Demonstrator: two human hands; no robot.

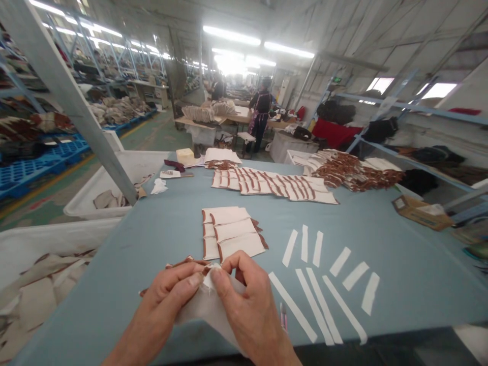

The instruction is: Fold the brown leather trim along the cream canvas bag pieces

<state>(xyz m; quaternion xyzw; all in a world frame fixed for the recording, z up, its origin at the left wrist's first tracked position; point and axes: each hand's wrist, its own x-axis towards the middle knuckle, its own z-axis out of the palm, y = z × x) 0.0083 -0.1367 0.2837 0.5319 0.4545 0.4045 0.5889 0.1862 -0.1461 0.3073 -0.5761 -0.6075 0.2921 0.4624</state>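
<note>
My left hand point(170, 297) and my right hand point(249, 300) are close together at the table's near edge, both closed on an off-white fabric piece point(209, 312). Their thumbs and fingertips pinch a small white bit at its upper edge. Brown trim shows beyond the left fingers; how it joins the piece is hidden. Just past the hands lie overlapping off-white panels point(238, 231) with brown edges. To the right of my right hand, several short white strips point(304, 244) and several long white strips point(314, 305) are spread out flat. A slim pen-like tool point(283, 317) lies beside the right wrist.
On the blue-green table point(163, 229), a row of brown-edged panels point(270, 184) runs across the back, with a bigger pile point(351, 170) behind it at right. White bins point(95, 195) with fabric pieces stand at left. A cardboard box point(423, 212) sits at the right edge.
</note>
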